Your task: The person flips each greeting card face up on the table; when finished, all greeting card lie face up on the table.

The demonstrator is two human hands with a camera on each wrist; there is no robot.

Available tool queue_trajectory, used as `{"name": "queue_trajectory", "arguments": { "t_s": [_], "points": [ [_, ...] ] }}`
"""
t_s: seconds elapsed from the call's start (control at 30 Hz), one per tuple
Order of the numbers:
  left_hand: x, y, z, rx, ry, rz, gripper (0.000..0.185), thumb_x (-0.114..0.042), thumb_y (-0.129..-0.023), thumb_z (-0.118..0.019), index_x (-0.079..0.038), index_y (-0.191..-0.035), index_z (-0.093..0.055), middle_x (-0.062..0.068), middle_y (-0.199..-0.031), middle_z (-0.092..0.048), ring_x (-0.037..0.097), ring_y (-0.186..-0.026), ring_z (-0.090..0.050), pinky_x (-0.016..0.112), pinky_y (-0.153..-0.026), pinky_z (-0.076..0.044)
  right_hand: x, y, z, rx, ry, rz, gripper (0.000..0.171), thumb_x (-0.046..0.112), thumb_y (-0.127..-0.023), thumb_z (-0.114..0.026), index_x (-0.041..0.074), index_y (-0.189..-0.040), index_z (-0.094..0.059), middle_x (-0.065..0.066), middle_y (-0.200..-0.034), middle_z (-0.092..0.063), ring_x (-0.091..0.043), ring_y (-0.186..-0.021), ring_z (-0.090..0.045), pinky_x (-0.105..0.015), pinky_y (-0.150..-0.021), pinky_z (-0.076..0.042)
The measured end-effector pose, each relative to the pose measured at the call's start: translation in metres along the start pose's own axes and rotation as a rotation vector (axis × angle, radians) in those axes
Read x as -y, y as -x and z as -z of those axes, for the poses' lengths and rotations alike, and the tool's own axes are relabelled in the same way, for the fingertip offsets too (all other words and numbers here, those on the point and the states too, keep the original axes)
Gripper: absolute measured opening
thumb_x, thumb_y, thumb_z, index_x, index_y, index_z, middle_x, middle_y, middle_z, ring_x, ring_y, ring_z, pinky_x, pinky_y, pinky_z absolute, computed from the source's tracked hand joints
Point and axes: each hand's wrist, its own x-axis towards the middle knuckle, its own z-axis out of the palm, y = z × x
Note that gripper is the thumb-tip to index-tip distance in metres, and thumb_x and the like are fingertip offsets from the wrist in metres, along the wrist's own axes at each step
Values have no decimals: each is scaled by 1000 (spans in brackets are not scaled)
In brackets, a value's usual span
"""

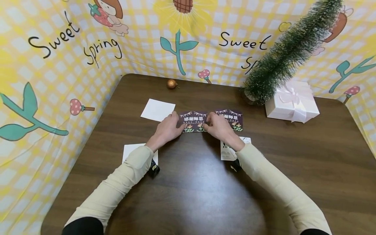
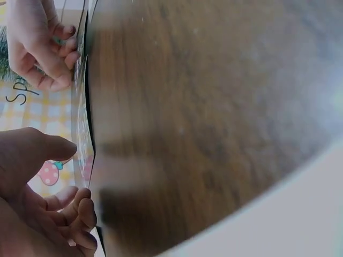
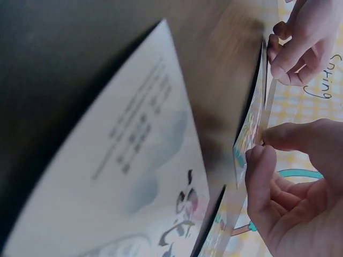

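Purple card (image 1: 192, 121) btwn both hands

Both arms wear long cream sleeves (image 1: 123, 182) over black at the upper arms, with bare hands.

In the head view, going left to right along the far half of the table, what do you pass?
White paper sheet → gold bauble → purple card under left hand and right hand → second purple card → small green tree → white gift box.
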Motion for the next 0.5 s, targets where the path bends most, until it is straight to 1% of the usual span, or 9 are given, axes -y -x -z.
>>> {"name": "queue_trajectory", "arguments": {
  "t_s": [0.07,0.13,0.27,0.43,0.5],
  "points": [
    [3,3,2,-9,7,-18,32,-27,-94,-61,1,-104,-50,17,-93,-57,30,-81,-55,46,-69,-49,2,1,-2,-18,3,40,24,24,-92,-66,3,-102,-60,-10,-85,-69,-20,-69,-63,-33,-62,-49],
    [7,8,5,-14,12,-33,31,-25,-94,-61,2,-105,-51,18,-96,-57,30,-82,-54,45,-70,-49,7,1,-4,-38,14,92,23,25,-92,-66,5,-101,-61,-8,-86,-69,-20,-72,-64,-35,-64,-51],
    [20,21,12,-33,-7,-53,29,-23,-95,-60,3,-107,-54,19,-100,-58,30,-84,-55,45,-73,-49,19,0,-14,-50,61,213,27,27,-91,-67,5,-106,-62,-10,-98,-68,-23,-85,-65,-39,-74,-53],
    [39,40,22,-86,-42,-67,26,-22,-94,-61,1,-102,-56,16,-94,-57,31,-82,-55,46,-70,-48,39,2,-29,-9,124,354,39,30,-91,-68,4,-118,-61,-11,-112,-64,-25,-100,-63,-40,-86,-52],
    [48,49,28,-103,-51,-64,25,-22,-93,-61,1,-101,-56,16,-94,-56,31,-83,-54,47,-72,-47,49,3,-35,14,151,419,45,32,-91,-69,2,-122,-59,-13,-118,-63,-26,-106,-62,-39,-91,-51]
  ]
}}
